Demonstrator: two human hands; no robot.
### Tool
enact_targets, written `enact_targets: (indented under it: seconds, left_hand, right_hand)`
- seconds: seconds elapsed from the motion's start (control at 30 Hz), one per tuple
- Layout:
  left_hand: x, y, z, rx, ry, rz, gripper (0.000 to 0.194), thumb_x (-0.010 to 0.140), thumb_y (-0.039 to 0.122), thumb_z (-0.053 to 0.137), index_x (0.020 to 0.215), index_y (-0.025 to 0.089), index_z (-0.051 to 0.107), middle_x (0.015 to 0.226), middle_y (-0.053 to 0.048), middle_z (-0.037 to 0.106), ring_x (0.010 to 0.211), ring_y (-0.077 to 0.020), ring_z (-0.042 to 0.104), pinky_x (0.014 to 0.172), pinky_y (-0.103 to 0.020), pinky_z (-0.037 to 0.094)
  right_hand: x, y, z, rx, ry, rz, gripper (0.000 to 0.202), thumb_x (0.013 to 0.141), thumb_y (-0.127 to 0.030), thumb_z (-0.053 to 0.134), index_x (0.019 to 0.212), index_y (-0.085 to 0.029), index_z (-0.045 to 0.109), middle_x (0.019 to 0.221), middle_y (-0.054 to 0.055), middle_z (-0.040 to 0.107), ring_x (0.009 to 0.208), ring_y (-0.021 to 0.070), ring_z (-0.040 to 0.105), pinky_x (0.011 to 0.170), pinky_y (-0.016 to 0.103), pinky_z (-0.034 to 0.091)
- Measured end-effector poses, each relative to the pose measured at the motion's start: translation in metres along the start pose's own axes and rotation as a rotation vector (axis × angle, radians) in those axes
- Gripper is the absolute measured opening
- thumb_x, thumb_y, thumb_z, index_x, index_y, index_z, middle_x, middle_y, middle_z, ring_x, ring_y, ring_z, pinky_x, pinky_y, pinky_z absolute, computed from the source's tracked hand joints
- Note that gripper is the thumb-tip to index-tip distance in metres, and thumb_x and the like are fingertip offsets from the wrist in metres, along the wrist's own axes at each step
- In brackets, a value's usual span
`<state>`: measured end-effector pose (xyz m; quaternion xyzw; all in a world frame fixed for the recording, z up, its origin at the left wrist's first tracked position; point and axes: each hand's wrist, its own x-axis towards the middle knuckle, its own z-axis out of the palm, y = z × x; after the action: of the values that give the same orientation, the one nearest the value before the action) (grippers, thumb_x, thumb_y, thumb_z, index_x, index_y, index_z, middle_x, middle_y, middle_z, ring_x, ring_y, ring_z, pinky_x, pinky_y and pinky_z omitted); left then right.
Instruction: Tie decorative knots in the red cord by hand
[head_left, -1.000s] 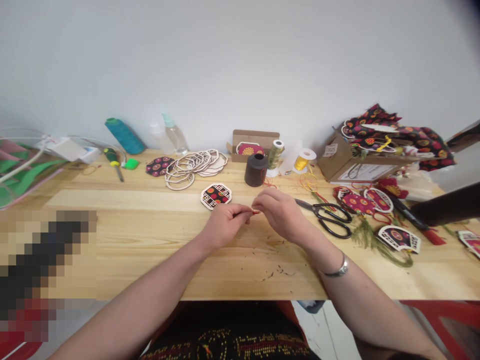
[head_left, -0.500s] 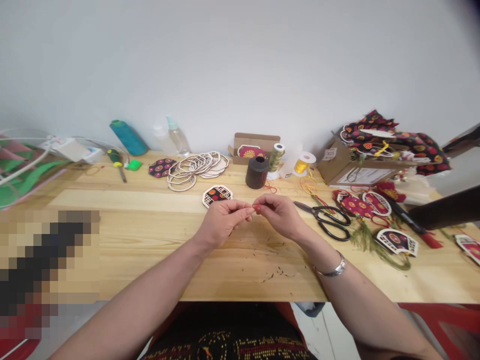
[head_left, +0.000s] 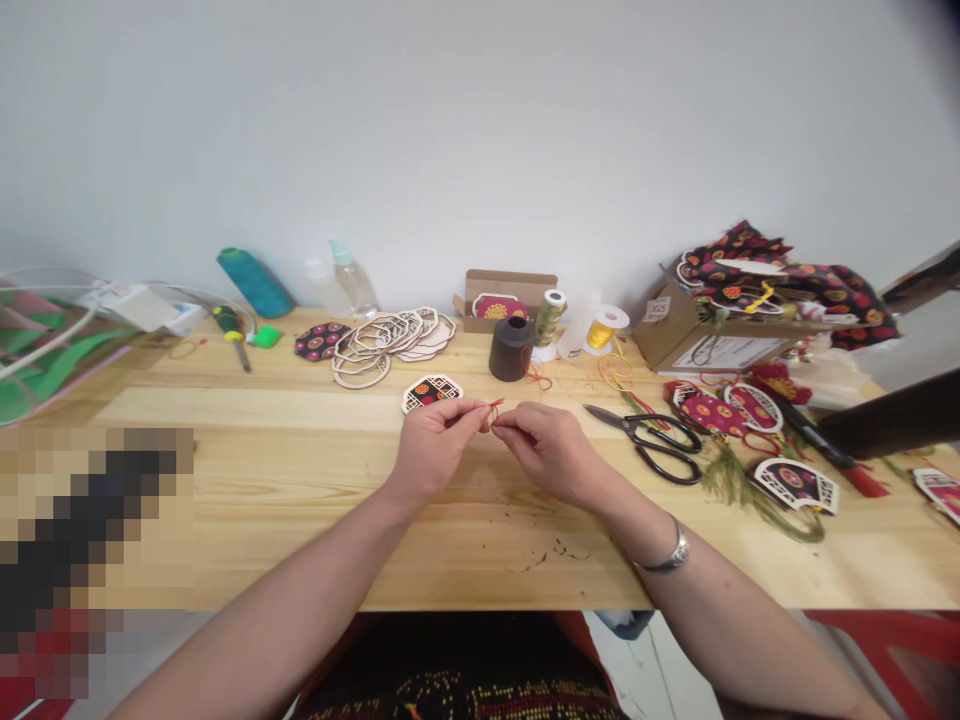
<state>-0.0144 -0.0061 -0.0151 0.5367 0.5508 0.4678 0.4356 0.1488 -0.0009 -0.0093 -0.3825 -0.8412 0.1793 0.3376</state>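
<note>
Fingertips nearly meet above the middle of the wooden table. My left hand (head_left: pixel 435 445) pinches a short red cord (head_left: pixel 495 404), which stands up as a small loop between the hands. On its right, my right hand (head_left: pixel 544 450) has thumb and index finger pressed together on the lower part of the same cord. A black patterned octagonal piece with a pale frame (head_left: pixel 432 393) lies just behind my left hand, partly covered by it. Black-handled scissors (head_left: pixel 649 435) rest to the right of my right hand.
Behind are wooden frames (head_left: pixel 390 338), a black thread cone (head_left: pixel 512 350), a yellow spool (head_left: pixel 603 330) and a teal cone (head_left: pixel 255 283). At right are a cardboard box (head_left: pixel 675 325) and decorated pieces with tassels (head_left: pixel 795 485). A screwdriver (head_left: pixel 231 330) lies at left.
Both hands have shifted slightly left. The red cord now shows as a loop between the fingertips, where only a small red bit showed before.
</note>
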Motion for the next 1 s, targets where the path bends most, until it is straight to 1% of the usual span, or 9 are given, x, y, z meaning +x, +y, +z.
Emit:
enact_targets:
  seconds: [0.1,0.23,0.43,0.57,0.67,0.73,0.9,1.0]
  left_hand:
    - [0.0,0.0,0.0,-0.002,0.024,-0.007,0.018,0.074,0.032,0.063,0.074,0.016,0.071,0.063,0.0,0.065,0.046,-0.0079,0.045,0.042,-0.021,0.031]
    - [0.0,0.002,0.0,-0.019,0.042,-0.03,0.018,0.074,0.031,0.062,0.07,0.016,0.07,0.064,0.0,0.065,0.045,-0.0071,0.043,0.041,-0.021,0.031]
    - [0.0,0.001,0.002,-0.047,0.06,-0.04,0.017,0.073,0.031,0.062,0.069,0.016,0.069,0.063,0.0,0.064,0.043,-0.0064,0.04,0.039,-0.021,0.028]
    - [0.001,0.0,0.002,-0.088,0.055,-0.058,0.017,0.073,0.031,0.063,0.065,0.016,0.067,0.053,0.003,0.056,0.041,-0.0057,0.035,0.038,-0.021,0.024]
    - [0.001,0.0,0.002,-0.13,0.048,-0.088,0.02,0.072,0.033,0.064,0.062,0.016,0.065,0.044,0.005,0.047,0.039,-0.0054,0.03,0.037,-0.02,0.022]
    - [0.001,0.001,0.002,-0.148,0.043,-0.104,0.021,0.071,0.034,0.064,0.061,0.016,0.064,0.043,0.006,0.045,0.038,-0.0052,0.029,0.036,-0.02,0.021]
    - [0.001,0.002,0.003,-0.149,0.051,-0.103,0.016,0.069,0.031,0.066,0.065,0.015,0.067,0.051,0.003,0.056,0.04,-0.0052,0.034,0.038,-0.021,0.026]
    - [0.001,0.002,0.004,-0.134,0.048,-0.102,0.014,0.068,0.028,0.066,0.068,0.014,0.069,0.051,0.002,0.058,0.041,-0.0058,0.038,0.04,-0.021,0.029]
  right_hand:
    - [-0.001,0.0,0.001,-0.051,-0.018,-0.003,0.019,0.089,-0.02,0.046,0.09,-0.016,0.065,0.079,0.005,0.067,0.069,0.0119,0.058,0.064,0.022,0.042]
    - [-0.003,-0.001,0.001,-0.117,-0.039,0.003,0.022,0.092,-0.023,0.042,0.09,-0.016,0.063,0.078,0.005,0.066,0.069,0.0123,0.058,0.064,0.022,0.04]
    - [-0.003,-0.005,0.0,-0.213,-0.069,-0.016,0.023,0.092,-0.021,0.041,0.092,-0.015,0.063,0.077,0.005,0.067,0.066,0.0122,0.058,0.059,0.022,0.037]
    - [-0.003,-0.006,0.001,-0.296,-0.067,-0.052,0.022,0.091,-0.019,0.041,0.09,-0.015,0.062,0.072,0.004,0.065,0.061,0.0115,0.055,0.056,0.022,0.034]
    - [-0.005,-0.004,0.004,-0.387,-0.042,-0.089,0.021,0.09,-0.016,0.041,0.087,-0.014,0.062,0.066,0.003,0.061,0.057,0.0116,0.051,0.054,0.023,0.032]
    - [-0.007,-0.002,0.006,-0.45,-0.015,-0.125,0.019,0.088,-0.015,0.042,0.087,-0.015,0.061,0.065,0.003,0.06,0.057,0.0119,0.05,0.053,0.024,0.03]
    - [-0.009,-0.001,0.01,-0.562,0.01,-0.22,0.016,0.086,-0.012,0.043,0.088,-0.015,0.059,0.066,0.002,0.059,0.059,0.0132,0.049,0.053,0.027,0.029]
    - [-0.009,-0.002,0.01,-0.59,0.003,-0.254,0.017,0.086,-0.01,0.042,0.087,-0.015,0.059,0.066,0.002,0.058,0.059,0.0138,0.05,0.053,0.028,0.03]
